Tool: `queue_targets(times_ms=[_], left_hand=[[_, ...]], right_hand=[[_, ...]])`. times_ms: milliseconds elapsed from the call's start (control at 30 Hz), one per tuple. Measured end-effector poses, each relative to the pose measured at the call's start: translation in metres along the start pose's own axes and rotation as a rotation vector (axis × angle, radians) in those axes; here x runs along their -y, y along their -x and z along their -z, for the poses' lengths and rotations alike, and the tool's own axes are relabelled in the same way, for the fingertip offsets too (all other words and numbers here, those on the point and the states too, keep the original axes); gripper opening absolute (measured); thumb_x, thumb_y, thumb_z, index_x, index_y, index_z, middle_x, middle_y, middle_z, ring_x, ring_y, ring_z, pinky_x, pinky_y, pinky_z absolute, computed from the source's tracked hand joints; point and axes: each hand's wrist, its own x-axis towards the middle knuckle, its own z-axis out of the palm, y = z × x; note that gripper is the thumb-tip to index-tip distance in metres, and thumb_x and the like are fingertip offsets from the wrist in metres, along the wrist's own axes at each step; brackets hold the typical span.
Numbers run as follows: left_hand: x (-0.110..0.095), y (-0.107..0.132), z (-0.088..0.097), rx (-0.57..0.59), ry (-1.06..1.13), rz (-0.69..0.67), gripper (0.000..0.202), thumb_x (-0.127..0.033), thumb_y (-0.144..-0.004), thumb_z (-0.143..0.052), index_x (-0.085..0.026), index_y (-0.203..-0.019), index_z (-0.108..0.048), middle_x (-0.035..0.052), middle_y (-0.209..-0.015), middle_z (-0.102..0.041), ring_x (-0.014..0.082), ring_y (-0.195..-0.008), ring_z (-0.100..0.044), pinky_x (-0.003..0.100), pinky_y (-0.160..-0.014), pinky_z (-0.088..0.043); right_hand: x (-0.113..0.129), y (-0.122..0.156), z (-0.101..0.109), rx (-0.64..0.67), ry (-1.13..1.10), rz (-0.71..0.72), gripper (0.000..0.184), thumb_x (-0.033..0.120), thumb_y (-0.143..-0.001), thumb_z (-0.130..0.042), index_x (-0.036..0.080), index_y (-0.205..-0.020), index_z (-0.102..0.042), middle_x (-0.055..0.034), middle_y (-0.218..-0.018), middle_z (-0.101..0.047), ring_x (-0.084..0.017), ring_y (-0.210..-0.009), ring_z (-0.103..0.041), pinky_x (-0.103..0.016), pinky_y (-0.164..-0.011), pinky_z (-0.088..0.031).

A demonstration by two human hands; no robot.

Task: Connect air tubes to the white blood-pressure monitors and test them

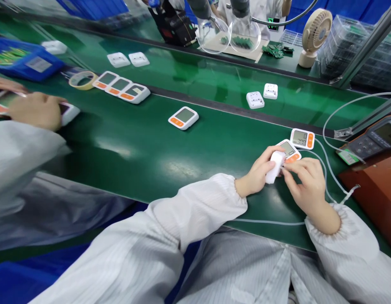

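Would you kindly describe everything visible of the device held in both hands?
The device is a small white plastic unit with a grey screen and an orange strip along one edge. It is tilted on the green belt, its near end hidden. The left hand grips its white side; the right hand touches its near edge. A matching unit lies just beyond.

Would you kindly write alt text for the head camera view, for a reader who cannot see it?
A person's left hand and right hand hold a small white and orange display unit over a green conveyor belt. A matching unit lies just beyond it, and a co-worker's hand holds another on the left.
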Motion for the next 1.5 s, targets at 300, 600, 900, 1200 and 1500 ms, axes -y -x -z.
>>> queue_targets(times_ms=[300,600,900,1200,1500], left_hand=[[0.003,-0.010,0.006,-0.109,-0.077,0.120,0.090,-0.047,-0.062,-0.091,-0.025,-0.135,-0.044,0.0074,-0.122,-0.057,0.0141,-0.081,-0.063,0.027,-0.068,-0.049],[-0.003,-0.006,0.003,-0.130,-0.254,0.090,0.060,-0.048,-0.078,-0.079,-0.019,-0.124,-0.053,0.0074,-0.111,-0.066,0.0205,-0.096,-0.063,0.032,-0.084,-0.049],[-0.022,-0.013,0.022,0.281,-0.190,0.235,0.075,-0.045,-0.088,-0.070,-0.027,-0.149,-0.029,0.0090,-0.117,-0.061,0.0148,-0.074,-0.064,0.027,-0.059,-0.052],[-0.018,-0.014,0.021,0.346,-0.069,0.284,0.085,-0.039,-0.090,-0.070,-0.028,-0.154,-0.016,0.0023,-0.095,-0.061,0.0073,-0.057,-0.056,0.021,-0.051,-0.047],[-0.017,-0.012,0.017,0.313,-0.038,0.252,0.081,-0.032,-0.087,-0.073,-0.031,-0.151,-0.024,0.0080,-0.115,-0.058,0.0118,-0.077,-0.062,0.021,-0.056,-0.050]], right_hand=[[0.000,0.015,-0.007,0.236,-0.186,-0.232,0.063,0.034,-0.101,-0.053,0.018,-0.156,-0.029,0.0039,-0.069,-0.063,-0.014,-0.050,-0.057,-0.024,-0.050,-0.049],[-0.005,0.019,-0.014,0.367,-0.338,-0.373,0.078,0.037,-0.101,-0.056,0.017,-0.163,-0.013,-0.0009,-0.078,-0.069,-0.017,-0.051,-0.060,-0.026,-0.046,-0.047],[-0.010,0.024,-0.015,0.227,-0.373,-0.534,0.067,0.035,-0.101,-0.055,0.018,-0.159,-0.026,-0.0049,-0.085,-0.073,-0.019,-0.058,-0.066,-0.029,-0.050,-0.053],[-0.009,0.012,-0.007,0.279,-0.268,-0.641,0.064,0.047,-0.101,-0.048,0.016,-0.155,-0.035,-0.0061,-0.083,-0.071,-0.021,-0.056,-0.065,-0.035,-0.057,-0.056],[-0.008,0.011,-0.007,0.348,-0.325,-0.697,0.066,0.045,-0.100,-0.047,0.020,-0.158,-0.029,-0.0036,-0.076,-0.069,-0.023,-0.055,-0.066,-0.036,-0.057,-0.057]])
